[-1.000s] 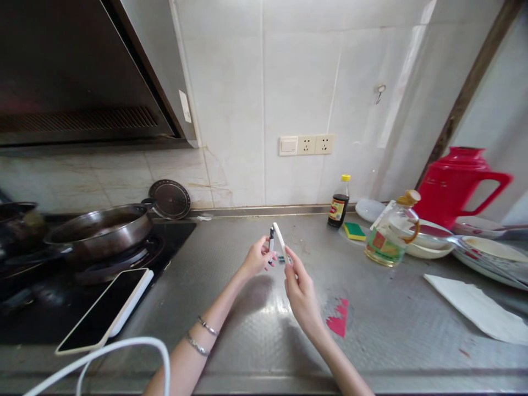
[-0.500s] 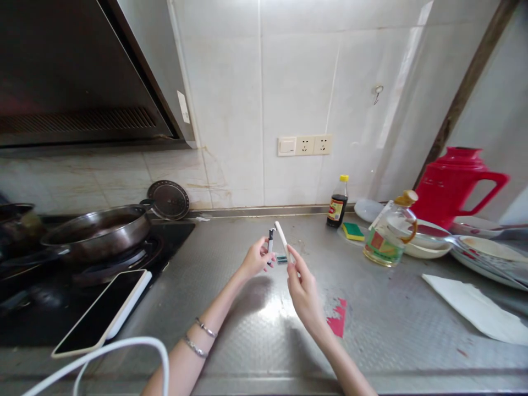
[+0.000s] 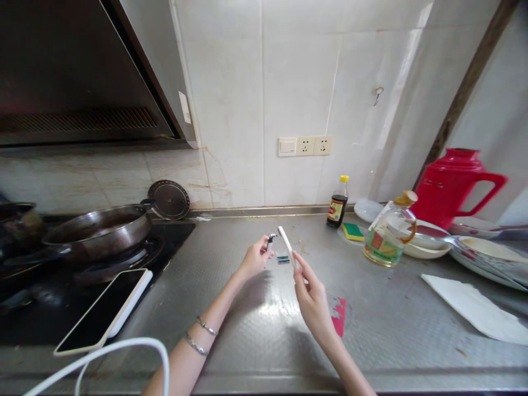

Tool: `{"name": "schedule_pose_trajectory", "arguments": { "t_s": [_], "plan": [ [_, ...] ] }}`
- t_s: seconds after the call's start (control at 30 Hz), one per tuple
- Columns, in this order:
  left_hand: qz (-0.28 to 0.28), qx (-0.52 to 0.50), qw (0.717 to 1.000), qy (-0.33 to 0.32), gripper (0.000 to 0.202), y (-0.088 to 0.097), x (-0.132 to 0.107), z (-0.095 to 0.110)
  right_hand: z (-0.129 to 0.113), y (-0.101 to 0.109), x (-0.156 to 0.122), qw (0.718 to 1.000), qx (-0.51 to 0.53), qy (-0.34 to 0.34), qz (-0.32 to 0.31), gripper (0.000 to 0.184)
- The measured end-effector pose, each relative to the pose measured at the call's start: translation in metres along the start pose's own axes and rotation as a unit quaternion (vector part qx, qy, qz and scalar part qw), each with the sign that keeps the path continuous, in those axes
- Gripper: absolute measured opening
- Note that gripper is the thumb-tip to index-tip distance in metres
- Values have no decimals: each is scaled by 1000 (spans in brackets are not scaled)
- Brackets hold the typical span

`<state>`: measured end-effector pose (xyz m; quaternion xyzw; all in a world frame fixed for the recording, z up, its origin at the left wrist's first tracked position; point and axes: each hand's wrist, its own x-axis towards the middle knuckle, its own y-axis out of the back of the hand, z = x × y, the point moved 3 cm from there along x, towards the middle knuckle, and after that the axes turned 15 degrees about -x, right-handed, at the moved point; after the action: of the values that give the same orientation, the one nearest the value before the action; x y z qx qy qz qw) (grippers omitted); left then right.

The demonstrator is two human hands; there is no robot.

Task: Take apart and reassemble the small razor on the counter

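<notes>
My left hand [image 3: 254,257] is closed round a small dark object with a metal tip [image 3: 270,238], held just above the steel counter [image 3: 256,324]. My right hand [image 3: 310,291] pinches a slim white stick-shaped piece [image 3: 286,246] that points up and away from me. The two hands are a little apart. A small dark green item [image 3: 282,258] lies on the counter between them.
A phone [image 3: 103,309] and a white cable [image 3: 103,352] lie at the front left, beside a pan [image 3: 97,231] on the stove. At the right stand a sauce bottle [image 3: 338,204], sponge [image 3: 353,231], oil jug [image 3: 388,237], red thermos [image 3: 454,183], bowls [image 3: 487,253] and a white cloth [image 3: 474,308].
My right hand has moved right and towards me with the white piece, away from the left hand. The dark object in my left hand has tilted lower.
</notes>
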<state>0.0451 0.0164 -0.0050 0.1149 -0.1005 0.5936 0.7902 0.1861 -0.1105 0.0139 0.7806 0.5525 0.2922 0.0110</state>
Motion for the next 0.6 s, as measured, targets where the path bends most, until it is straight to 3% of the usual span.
{"name": "schedule_pose_trajectory", "arguments": {
  "t_s": [0.27,0.43,0.6],
  "plan": [
    [-1,44,998,-34,21,1,-2,8,-10,-8,-18,999,5,24,-30,45],
    [-4,54,998,-42,18,2,-1,5,-6,-4,-18,1000,2,9,3,46],
    [0,75,996,-45,21,3,-1,4,-11,-8,-21,999,-14,45,-23,44]
  ]
}}
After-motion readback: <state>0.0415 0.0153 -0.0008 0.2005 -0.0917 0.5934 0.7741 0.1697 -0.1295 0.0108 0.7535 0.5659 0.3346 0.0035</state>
